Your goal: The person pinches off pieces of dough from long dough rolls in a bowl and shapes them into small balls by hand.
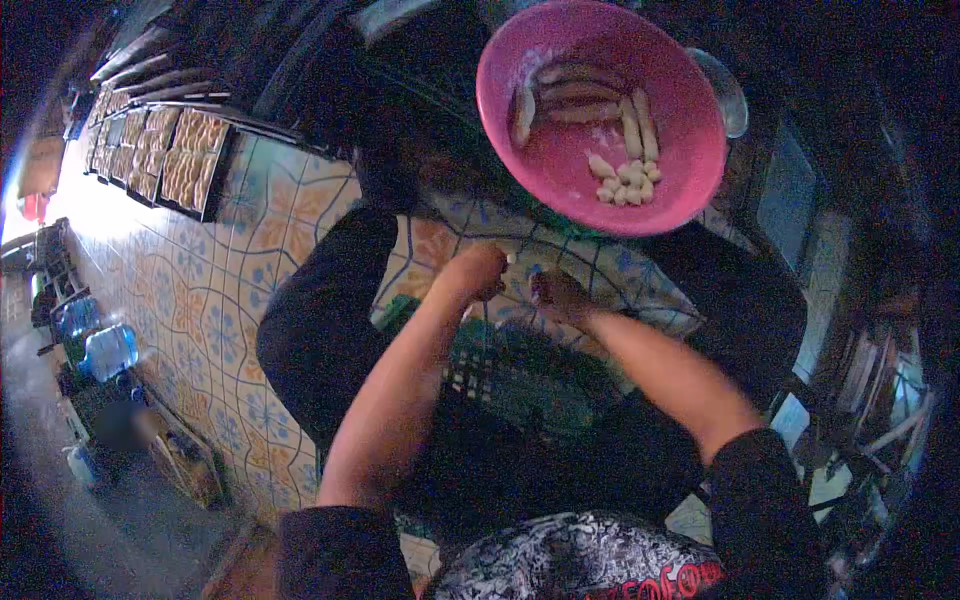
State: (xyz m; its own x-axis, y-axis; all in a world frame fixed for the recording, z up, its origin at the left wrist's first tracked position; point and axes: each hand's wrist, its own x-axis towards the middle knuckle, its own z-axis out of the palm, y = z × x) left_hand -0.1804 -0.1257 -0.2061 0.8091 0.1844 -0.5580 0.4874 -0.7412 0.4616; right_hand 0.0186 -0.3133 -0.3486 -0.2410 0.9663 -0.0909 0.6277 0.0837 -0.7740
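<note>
My left hand [480, 271] is closed, its fingers curled together, with a small white bit [511, 258] showing at its fingertips. Just across a narrow gap, my right hand [561, 297] lies in shadow with its fingers curled in; I cannot make out what it holds. Both hands are low between my knees, above a green plastic crate [540, 385]. Beyond them stands a pink basin [505, 120] dusted with white powder. Several long dough strips [580, 92] lie in it, with a pile of small dough pieces [628, 183] close to its near side.
Patterned floor tiles [265, 300] spread to the left. Trays of shaped pieces [190, 155] are lined up at the upper left. Large blue water bottles [108, 350] stand at the far left. A metal bowl [728, 95] shows behind the basin, and clutter fills the right side.
</note>
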